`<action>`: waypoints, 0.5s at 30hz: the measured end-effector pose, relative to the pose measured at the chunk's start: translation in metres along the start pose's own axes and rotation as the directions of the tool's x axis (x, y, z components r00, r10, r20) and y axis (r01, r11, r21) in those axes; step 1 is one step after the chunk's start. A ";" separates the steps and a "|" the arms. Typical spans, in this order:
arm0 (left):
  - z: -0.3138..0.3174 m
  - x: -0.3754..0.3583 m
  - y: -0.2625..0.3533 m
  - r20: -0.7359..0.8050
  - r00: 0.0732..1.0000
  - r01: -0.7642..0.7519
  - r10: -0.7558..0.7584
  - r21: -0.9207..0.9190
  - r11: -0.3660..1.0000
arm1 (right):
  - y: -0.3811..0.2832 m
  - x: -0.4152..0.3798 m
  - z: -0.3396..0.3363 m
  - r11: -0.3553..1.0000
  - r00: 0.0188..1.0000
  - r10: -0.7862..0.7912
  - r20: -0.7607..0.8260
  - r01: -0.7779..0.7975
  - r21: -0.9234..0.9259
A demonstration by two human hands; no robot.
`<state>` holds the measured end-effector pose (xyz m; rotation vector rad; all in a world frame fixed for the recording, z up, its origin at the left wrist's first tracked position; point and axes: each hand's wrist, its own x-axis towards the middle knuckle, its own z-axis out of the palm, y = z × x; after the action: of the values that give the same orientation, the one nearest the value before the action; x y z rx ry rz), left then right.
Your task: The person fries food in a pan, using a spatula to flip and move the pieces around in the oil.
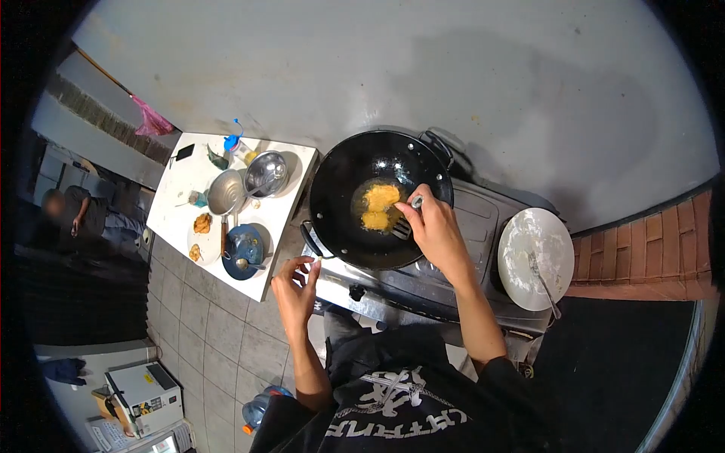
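Observation:
My right hand is closed around a slotted metal spatula, its blade down inside the black wok. Beside the blade, two golden battered pieces lie in a small pool of oil at the wok's bottom. At the wok's near left side, my left hand has its fingers curled and thumb close to them, just by the looped side handle. A tiny pale spot shows at the fingertips; whether it is a held thing or the handle is gripped cannot be made out.
The wok sits on a metal stove. Right of it is a white plate with pale residue and a utensil. On the left, a white table bears metal bowls, a blue plate and fried pieces. Another person stands far left.

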<state>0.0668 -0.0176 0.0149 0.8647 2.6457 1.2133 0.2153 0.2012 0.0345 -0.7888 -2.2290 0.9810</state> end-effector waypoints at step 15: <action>-0.012 0.016 -0.019 0.027 0.997 -0.070 0.071 -0.045 0.997 | 0.018 0.000 0.015 0.993 0.990 0.029 -0.139 -0.013 0.116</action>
<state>0.0407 -0.0272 0.0114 0.9683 2.5762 1.2606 0.2102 0.2043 0.0115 -0.8051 -2.0293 1.0218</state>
